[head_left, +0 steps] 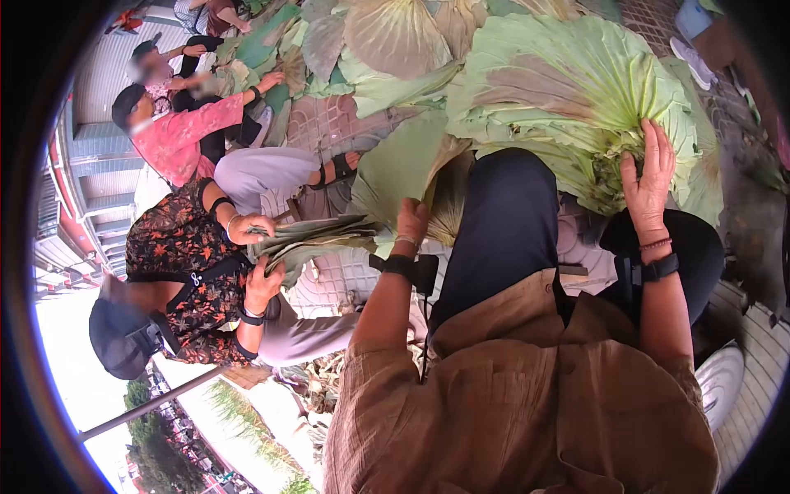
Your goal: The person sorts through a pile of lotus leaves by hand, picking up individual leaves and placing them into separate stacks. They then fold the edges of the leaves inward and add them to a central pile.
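My left hand (413, 221) is closed at the edge of a folded green leaf (395, 169), left of my dark-trousered knee. Brownish leaf folds show just right of that hand. On the right, my right hand (650, 177) rests with fingers apart on a thick stack of large pale-green leaves (568, 78), beside their bunched, crumpled centre. The top leaf has a brown patch. Both wrists carry dark bands.
A co-worker in a flowered shirt (185, 247) on the left holds a stack of folded leaves (317, 235). Other people sit farther up left. More leaves (399, 33) lie on the paving at the top. A metal lid-like object (720, 383) is at lower right.
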Demonstrator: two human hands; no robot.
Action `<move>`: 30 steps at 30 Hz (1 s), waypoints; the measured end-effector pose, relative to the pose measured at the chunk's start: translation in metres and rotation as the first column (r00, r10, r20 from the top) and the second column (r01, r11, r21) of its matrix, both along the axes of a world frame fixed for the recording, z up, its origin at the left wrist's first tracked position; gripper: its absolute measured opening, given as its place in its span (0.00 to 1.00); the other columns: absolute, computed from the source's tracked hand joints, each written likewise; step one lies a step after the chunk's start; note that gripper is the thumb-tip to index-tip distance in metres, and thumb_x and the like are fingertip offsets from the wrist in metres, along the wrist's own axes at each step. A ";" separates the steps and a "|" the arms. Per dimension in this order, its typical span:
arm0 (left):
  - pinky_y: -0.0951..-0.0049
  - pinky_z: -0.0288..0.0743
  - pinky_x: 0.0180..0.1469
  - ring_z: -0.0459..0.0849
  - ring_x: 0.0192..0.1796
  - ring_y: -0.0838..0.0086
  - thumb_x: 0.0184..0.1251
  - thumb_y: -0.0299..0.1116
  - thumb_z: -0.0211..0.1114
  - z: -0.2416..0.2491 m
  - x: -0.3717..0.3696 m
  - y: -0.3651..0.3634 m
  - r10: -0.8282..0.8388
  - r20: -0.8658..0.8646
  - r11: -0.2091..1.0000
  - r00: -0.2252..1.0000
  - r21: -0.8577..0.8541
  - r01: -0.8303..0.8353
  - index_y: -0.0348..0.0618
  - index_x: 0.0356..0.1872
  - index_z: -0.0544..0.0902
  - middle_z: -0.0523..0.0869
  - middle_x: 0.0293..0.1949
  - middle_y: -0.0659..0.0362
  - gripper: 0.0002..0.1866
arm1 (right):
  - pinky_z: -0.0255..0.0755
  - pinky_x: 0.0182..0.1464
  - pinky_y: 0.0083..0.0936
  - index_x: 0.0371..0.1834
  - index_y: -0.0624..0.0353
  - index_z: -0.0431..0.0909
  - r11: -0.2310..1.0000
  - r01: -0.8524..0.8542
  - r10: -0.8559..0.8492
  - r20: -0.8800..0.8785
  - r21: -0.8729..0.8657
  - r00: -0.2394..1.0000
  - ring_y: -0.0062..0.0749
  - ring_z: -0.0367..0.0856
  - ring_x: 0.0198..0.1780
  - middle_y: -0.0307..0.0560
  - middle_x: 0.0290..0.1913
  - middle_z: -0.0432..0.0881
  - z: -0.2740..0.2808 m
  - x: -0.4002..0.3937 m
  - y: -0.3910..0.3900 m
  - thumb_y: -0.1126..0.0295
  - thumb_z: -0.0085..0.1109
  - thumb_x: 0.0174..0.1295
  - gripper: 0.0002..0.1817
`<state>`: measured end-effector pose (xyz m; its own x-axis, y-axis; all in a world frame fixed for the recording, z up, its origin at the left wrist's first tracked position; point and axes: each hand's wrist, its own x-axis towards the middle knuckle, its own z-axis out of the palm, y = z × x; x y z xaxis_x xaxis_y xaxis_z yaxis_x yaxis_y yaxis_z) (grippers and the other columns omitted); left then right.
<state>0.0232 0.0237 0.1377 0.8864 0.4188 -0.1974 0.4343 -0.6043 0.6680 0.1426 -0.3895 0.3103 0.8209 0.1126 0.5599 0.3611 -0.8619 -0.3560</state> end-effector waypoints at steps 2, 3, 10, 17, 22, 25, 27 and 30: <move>0.57 0.73 0.42 0.80 0.37 0.47 0.60 0.37 0.56 0.034 0.003 0.015 0.039 0.216 0.994 0.976 0.092 -0.061 0.36 0.35 0.74 0.80 0.32 0.42 0.13 | 0.49 0.68 0.43 0.65 0.56 0.63 1.000 -0.001 0.001 0.012 0.013 1.000 0.46 0.61 0.66 0.52 0.63 0.67 0.000 -0.001 0.000 0.71 0.55 0.56 0.30; 0.58 0.73 0.41 0.79 0.35 0.49 0.61 0.37 0.55 0.048 0.006 0.023 0.034 0.335 0.986 0.941 0.145 -0.087 0.36 0.35 0.75 0.80 0.31 0.43 0.12 | 0.49 0.68 0.43 0.65 0.56 0.63 1.000 0.001 -0.001 0.014 0.016 1.000 0.46 0.61 0.66 0.52 0.63 0.67 0.000 0.000 -0.001 0.71 0.55 0.56 0.30; 0.69 0.72 0.33 0.70 0.27 0.73 0.61 0.31 0.52 0.157 0.079 0.064 0.286 0.554 0.958 0.781 -0.146 -0.247 0.39 0.31 0.69 0.70 0.24 0.60 0.06 | 0.50 0.68 0.43 0.65 0.57 0.63 1.000 0.026 -0.026 0.013 0.004 1.000 0.48 0.61 0.65 0.53 0.62 0.67 0.001 -0.001 0.001 0.71 0.55 0.54 0.31; 0.64 0.76 0.42 0.75 0.49 0.69 0.66 0.45 0.56 0.297 0.271 -0.028 0.069 0.595 0.752 0.801 -0.559 0.350 0.42 0.56 0.68 0.73 0.49 0.57 0.23 | 0.48 0.68 0.47 0.63 0.58 0.65 0.998 0.055 -0.054 -0.033 0.038 0.998 0.52 0.60 0.65 0.54 0.61 0.66 0.016 -0.004 0.004 0.72 0.55 0.48 0.33; 0.64 0.75 0.47 0.77 0.51 0.68 0.66 0.43 0.59 0.271 0.276 -0.077 -0.175 0.228 0.899 0.958 -0.360 0.250 0.45 0.62 0.68 0.74 0.57 0.57 0.26 | 0.47 0.69 0.49 0.62 0.57 0.65 0.994 0.074 -0.070 -0.052 0.084 0.996 0.53 0.59 0.65 0.53 0.61 0.66 0.019 -0.004 0.001 0.73 0.56 0.46 0.33; 0.68 0.74 0.48 0.79 0.47 0.71 0.64 0.38 0.61 0.206 0.240 -0.085 -0.309 0.185 0.917 0.933 -0.202 0.344 0.43 0.59 0.72 0.81 0.47 0.58 0.23 | 0.47 0.69 0.50 0.62 0.57 0.66 0.993 0.073 -0.067 -0.065 0.096 0.996 0.52 0.59 0.66 0.53 0.61 0.66 0.020 -0.007 0.001 0.73 0.56 0.46 0.33; 0.74 0.74 0.45 0.79 0.44 0.76 0.64 0.35 0.61 0.190 0.202 -0.108 -0.450 0.345 0.886 0.824 0.053 0.461 0.40 0.54 0.76 0.82 0.43 0.59 0.19 | 0.47 0.69 0.50 0.62 0.57 0.66 0.993 0.054 -0.047 -0.067 0.109 0.997 0.51 0.59 0.66 0.52 0.61 0.66 0.022 -0.009 0.000 0.74 0.57 0.45 0.34; 0.75 0.74 0.44 0.80 0.42 0.76 0.63 0.31 0.62 0.188 0.162 -0.152 -0.371 0.280 0.879 0.885 -0.202 0.432 0.37 0.51 0.77 0.83 0.42 0.58 0.17 | 0.47 0.69 0.50 0.62 0.56 0.65 0.991 0.050 -0.043 -0.053 0.122 0.998 0.50 0.60 0.65 0.52 0.61 0.67 0.019 -0.009 -0.002 0.74 0.57 0.45 0.34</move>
<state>0.1849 -0.1287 0.3260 0.9996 -0.0199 -0.0217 0.0091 -0.4917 0.8707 0.1335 -0.3913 0.3296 0.8510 0.0063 0.5251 0.3007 -0.8256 -0.4774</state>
